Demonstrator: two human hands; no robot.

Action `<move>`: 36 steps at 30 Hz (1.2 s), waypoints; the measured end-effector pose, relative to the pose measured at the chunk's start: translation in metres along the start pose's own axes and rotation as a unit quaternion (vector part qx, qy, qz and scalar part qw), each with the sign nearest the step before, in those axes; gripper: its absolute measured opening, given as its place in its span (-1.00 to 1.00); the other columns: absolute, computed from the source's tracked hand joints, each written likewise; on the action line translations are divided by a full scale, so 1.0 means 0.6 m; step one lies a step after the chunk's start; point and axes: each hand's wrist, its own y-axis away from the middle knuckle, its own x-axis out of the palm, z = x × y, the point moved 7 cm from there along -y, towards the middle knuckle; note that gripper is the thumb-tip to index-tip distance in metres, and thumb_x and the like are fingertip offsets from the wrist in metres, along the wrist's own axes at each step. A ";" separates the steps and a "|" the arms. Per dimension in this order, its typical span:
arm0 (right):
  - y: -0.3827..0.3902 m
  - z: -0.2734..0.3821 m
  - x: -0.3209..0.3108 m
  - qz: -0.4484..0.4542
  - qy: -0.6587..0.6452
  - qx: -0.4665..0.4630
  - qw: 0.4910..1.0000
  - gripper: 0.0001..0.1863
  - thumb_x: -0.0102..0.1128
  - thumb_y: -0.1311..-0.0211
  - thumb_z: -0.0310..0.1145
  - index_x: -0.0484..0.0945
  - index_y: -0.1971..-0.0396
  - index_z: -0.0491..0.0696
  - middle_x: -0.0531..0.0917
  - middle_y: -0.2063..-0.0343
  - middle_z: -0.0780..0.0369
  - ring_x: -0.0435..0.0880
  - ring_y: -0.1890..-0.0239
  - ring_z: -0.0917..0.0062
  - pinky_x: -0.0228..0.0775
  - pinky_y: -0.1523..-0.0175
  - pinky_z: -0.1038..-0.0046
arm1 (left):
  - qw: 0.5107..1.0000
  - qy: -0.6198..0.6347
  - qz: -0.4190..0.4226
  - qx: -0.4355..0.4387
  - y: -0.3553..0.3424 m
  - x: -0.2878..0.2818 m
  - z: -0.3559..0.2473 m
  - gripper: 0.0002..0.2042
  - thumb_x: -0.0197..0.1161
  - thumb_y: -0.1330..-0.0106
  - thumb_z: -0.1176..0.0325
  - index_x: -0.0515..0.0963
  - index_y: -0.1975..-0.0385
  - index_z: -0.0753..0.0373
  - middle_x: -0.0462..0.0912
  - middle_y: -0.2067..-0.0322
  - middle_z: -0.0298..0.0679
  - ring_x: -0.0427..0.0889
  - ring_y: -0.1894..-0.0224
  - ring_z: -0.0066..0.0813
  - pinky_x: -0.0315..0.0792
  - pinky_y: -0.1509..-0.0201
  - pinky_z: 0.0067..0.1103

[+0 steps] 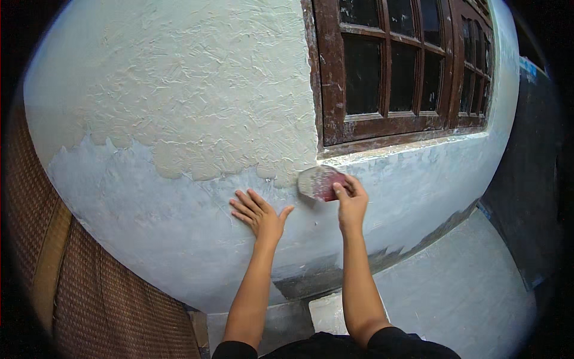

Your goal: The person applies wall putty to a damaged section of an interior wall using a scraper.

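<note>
My right hand (353,206) grips a red, flat plaster spreader (330,184) by its right side. Pale plaster smears cover much of the spreader's face. It is at the wall just below the window's lower left corner; whether its edge touches the surface I cannot tell. My left hand (262,219) lies with fingers spread against the bare grey-blue wall (179,227), left of the spreader and lower. Above both hands, cream textured plaster (221,90) coats the wall, ending in a ragged lower edge.
A brown wooden window (388,128) with dark panes sits at the upper right, plaster marks on its frame. Woven brown matting (107,293) borders the left. Between my forearms and the wall's foot is a whitish object (327,312), partly hidden. Grey floor (460,287) extends right beside a dark panel (526,173).
</note>
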 end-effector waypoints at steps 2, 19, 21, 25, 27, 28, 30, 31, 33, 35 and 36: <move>-0.008 -0.011 0.006 0.013 0.027 0.004 1.000 -0.68 0.20 -0.12 -0.59 0.48 0.09 -0.28 0.61 0.27 0.17 0.59 0.25 0.58 0.43 0.11 0.57 | 1.000 0.001 0.013 -0.006 0.000 0.005 -0.002 0.30 0.27 0.06 -0.30 -0.51 -0.25 0.58 -0.63 -0.26 0.41 -0.71 -0.28 0.44 -0.67 -0.20 0.19; -0.004 -0.001 -0.020 -0.013 -0.028 -0.001 1.000 -0.66 0.20 -0.11 -0.62 0.46 0.08 -0.33 0.61 0.24 0.14 0.59 0.21 0.56 0.44 0.10 0.58 | 1.000 -0.002 0.007 -0.002 0.001 -0.002 -0.001 0.29 0.28 0.05 -0.28 -0.49 -0.25 0.59 -0.64 -0.26 0.40 -0.70 -0.28 0.44 -0.65 -0.21 0.19; -0.005 0.002 -0.011 -0.014 0.048 0.011 0.999 -0.64 0.21 -0.11 -0.61 0.44 0.06 -0.33 0.61 0.22 0.12 0.59 0.20 0.55 0.44 0.10 0.57 | 0.999 0.008 0.044 -0.022 0.001 0.008 0.001 0.29 0.28 0.05 -0.28 -0.49 -0.25 0.58 -0.64 -0.25 0.40 -0.71 -0.27 0.45 -0.65 -0.21 0.19; -0.011 -0.003 -0.055 -0.062 0.003 0.014 0.998 -0.65 0.21 -0.11 -0.60 0.46 0.07 -0.31 0.61 0.24 0.14 0.60 0.21 0.54 0.45 0.11 0.57 | 1.000 0.003 0.023 -0.013 0.002 0.002 -0.001 0.29 0.28 0.05 -0.28 -0.50 -0.25 0.58 -0.64 -0.25 0.41 -0.70 -0.27 0.46 -0.66 -0.20 0.20; -0.007 0.000 -0.045 -0.065 -0.012 0.017 0.998 -0.66 0.21 -0.11 -0.60 0.47 0.08 -0.31 0.61 0.25 0.15 0.60 0.21 0.55 0.44 0.10 0.57 | 1.000 0.002 0.006 -0.007 0.001 -0.001 0.003 0.29 0.28 0.05 -0.28 -0.50 -0.25 0.58 -0.64 -0.25 0.41 -0.70 -0.27 0.47 -0.66 -0.20 0.20; -0.006 0.005 -0.033 -0.035 0.011 -0.003 0.999 -0.67 0.21 -0.11 -0.60 0.47 0.09 -0.32 0.61 0.25 0.14 0.60 0.21 0.55 0.44 0.09 0.56 | 1.000 0.004 0.009 -0.006 0.001 0.000 0.002 0.29 0.28 0.05 -0.28 -0.50 -0.25 0.58 -0.64 -0.25 0.41 -0.70 -0.27 0.47 -0.66 -0.20 0.20; -0.003 0.010 -0.012 -0.013 0.040 0.002 0.999 -0.68 0.20 -0.10 -0.61 0.47 0.10 -0.32 0.61 0.26 0.14 0.59 0.21 0.55 0.44 0.09 0.56 | 0.999 0.005 0.026 -0.020 0.001 0.007 0.004 0.30 0.27 0.06 -0.29 -0.49 -0.25 0.58 -0.63 -0.26 0.41 -0.69 -0.27 0.47 -0.66 -0.20 0.20; -0.005 0.005 -0.018 -0.014 0.040 0.002 0.999 -0.68 0.20 -0.10 -0.61 0.47 0.10 -0.32 0.61 0.26 0.14 0.59 0.21 0.55 0.44 0.09 0.56 | 0.999 0.006 0.026 -0.020 0.002 0.006 0.005 0.30 0.27 0.06 -0.29 -0.49 -0.25 0.58 -0.63 -0.26 0.41 -0.69 -0.27 0.47 -0.66 -0.20 0.20; -0.017 -0.001 -0.053 -0.050 0.017 -0.030 0.998 -0.69 0.21 -0.10 -0.61 0.47 0.11 -0.32 0.61 0.26 0.15 0.59 0.21 0.55 0.44 0.10 0.56 | 1.000 0.004 0.005 0.002 0.002 0.003 -0.008 0.30 0.27 0.07 -0.30 -0.48 -0.25 0.58 -0.61 -0.26 0.42 -0.68 -0.27 0.47 -0.64 -0.20 0.21; -0.009 -0.003 -0.058 -0.058 -0.012 -0.006 0.998 -0.69 0.21 -0.10 -0.61 0.48 0.12 -0.30 0.61 0.26 0.15 0.59 0.22 0.56 0.44 0.10 0.56 | 1.000 0.002 -0.004 -0.004 0.003 -0.002 -0.004 0.27 0.26 0.06 -0.31 -0.42 -0.26 0.59 -0.56 -0.27 0.41 -0.62 -0.28 0.50 -0.61 -0.21 0.22; -0.006 -0.003 -0.048 -0.043 -0.015 -0.006 0.999 -0.69 0.21 -0.10 -0.61 0.48 0.11 -0.30 0.61 0.26 0.16 0.58 0.22 0.57 0.44 0.10 0.57 | 1.000 0.002 -0.010 -0.007 0.002 -0.004 -0.001 0.25 0.24 0.06 -0.31 -0.36 -0.27 0.59 -0.50 -0.28 0.41 -0.57 -0.29 0.52 -0.57 -0.22 0.23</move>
